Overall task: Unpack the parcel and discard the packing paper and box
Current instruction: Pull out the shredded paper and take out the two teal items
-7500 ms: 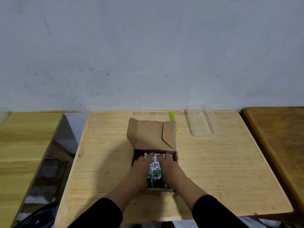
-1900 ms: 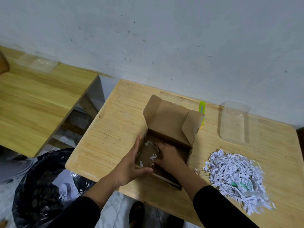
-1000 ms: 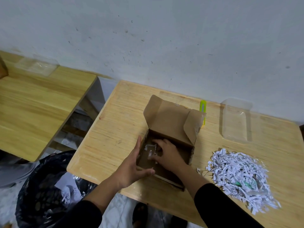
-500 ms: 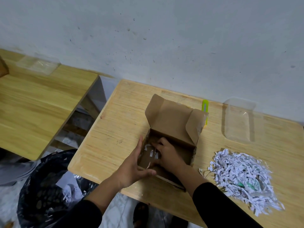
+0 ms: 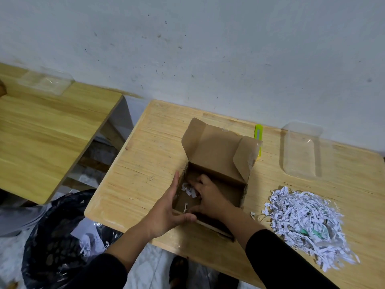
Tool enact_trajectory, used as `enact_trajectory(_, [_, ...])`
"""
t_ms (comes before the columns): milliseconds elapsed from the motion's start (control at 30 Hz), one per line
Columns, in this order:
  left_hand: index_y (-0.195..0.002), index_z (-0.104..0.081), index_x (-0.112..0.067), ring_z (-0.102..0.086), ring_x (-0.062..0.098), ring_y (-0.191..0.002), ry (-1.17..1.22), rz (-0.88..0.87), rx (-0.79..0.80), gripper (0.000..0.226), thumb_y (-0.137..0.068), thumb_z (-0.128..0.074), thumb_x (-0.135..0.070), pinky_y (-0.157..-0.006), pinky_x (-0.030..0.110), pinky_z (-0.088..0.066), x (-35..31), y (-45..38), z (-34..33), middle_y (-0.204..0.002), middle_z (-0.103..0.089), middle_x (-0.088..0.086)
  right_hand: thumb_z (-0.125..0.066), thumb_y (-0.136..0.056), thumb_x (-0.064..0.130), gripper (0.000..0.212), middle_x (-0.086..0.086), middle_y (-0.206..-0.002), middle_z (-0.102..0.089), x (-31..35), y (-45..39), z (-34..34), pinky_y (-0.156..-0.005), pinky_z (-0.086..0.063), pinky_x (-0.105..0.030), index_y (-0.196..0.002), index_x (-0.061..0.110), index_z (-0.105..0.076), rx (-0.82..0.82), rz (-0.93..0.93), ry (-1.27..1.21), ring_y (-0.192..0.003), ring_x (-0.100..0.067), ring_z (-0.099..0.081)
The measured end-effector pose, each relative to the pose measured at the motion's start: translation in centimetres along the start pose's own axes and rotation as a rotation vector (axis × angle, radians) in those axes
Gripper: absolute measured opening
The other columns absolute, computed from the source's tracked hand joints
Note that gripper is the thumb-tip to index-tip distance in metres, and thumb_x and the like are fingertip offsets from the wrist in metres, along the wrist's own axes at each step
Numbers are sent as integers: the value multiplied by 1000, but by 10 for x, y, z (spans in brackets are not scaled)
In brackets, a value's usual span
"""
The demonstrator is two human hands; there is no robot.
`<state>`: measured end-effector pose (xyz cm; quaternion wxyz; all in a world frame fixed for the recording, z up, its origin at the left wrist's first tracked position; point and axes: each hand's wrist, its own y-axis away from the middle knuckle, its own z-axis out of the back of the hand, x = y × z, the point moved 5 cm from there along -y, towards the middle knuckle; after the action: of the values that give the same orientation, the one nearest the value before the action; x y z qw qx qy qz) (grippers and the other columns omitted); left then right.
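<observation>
The cardboard box (image 5: pixel 210 176) is kept near the front edge of the tabletop (image 5: pixel 145 163), with its flaps folded up and back so the inside can be reached. The box is steadied by the left hand (image 5: pixel 166 209): straight fingers are pressed flat along the left wall and the thumb is laid over the near rim, probably so the box is not dragged about. The right hand (image 5: pixel 210 197) is put down inside, fingers bent over the last few paper bits (image 5: pixel 190 190). Whether any bits are really pinched cannot be told, as the fingertips are hidden. The big heap of shredded paper (image 5: pixel 302 224) is left to the right of the box. A black bin bag (image 5: pixel 56 240) is set open on the floor just left of the tabletop, likely for the rubbish. A yellow-green tool (image 5: pixel 259 134) is half hidden behind a flap. A clear tray (image 5: pixel 300 149) is hard to make out
</observation>
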<state>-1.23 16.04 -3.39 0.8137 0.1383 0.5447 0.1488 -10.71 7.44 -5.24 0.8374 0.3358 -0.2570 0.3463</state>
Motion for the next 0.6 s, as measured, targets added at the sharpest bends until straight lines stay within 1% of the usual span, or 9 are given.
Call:
enact_trajectory(67, [-137, 19, -35, -3, -40, -110, 0, -5, 5, 116, -71, -77, -27, -86, -13, -15, 0, 0, 0, -126, 3, -42, -78, -71, 28, 84, -7, -131, -33, 3, -1, -6, -101, -37, -21, -141, 11, -34, -36, 15, -10, -119, -21, -41])
enact_trajectory(133, [-136, 18, -36, -3, -43, -108, 13, -2, 12, 116, -71, -77, -27, -87, -12, -15, 0, 0, -1, -128, 3, -42, -78, -71, 27, 79, -6, -130, -35, 4, -2, -10, -98, -39, -22, -137, 11, -39, -100, 22, -35, -116, -21, -42])
enact_trajectory(233, [-136, 16, -37, -3, -42, -111, 31, 6, 21, 115, -71, -78, -27, -90, -11, -14, 1, -1, -1, -129, 2, -42, -75, -75, 22, 65, -7, -126, -41, 5, -2, -11, -92, -38, -17, -131, 8, -48, -162, 24, -66, -113, -21, -46])
enact_trajectory(333, [-136, 17, -42, 0, -39, -115, 39, 10, 18, 116, -69, -77, -34, -93, -10, -12, 3, -1, -1, -131, 4, -43, -72, -78, 16, 53, -9, -121, -47, 3, -5, -8, -89, -38, -17, -127, 7, -54, -204, 17, -85, -110, -22, -50])
enact_trajectory(433, [-135, 17, -46, 4, -40, -113, 36, 9, 11, 115, -70, -77, -36, -91, -12, -10, 2, 1, -2, -129, 7, -46, -68, -82, 16, 45, -8, -120, -52, 1, -6, -4, -87, -35, -14, -125, 9, -57, -240, 8, -105, -108, -20, -51])
enact_trajectory(600, [-133, 16, -50, 1, -38, -115, 48, 29, 18, 114, -67, -76, -42, -93, -11, -11, 3, 1, -2, -130, 4, -46, -64, -84, 12, 28, -12, -111, -61, 3, -8, -4, -81, -39, -18, -112, 6, -67, -276, 35, -114, -100, -23, -57])
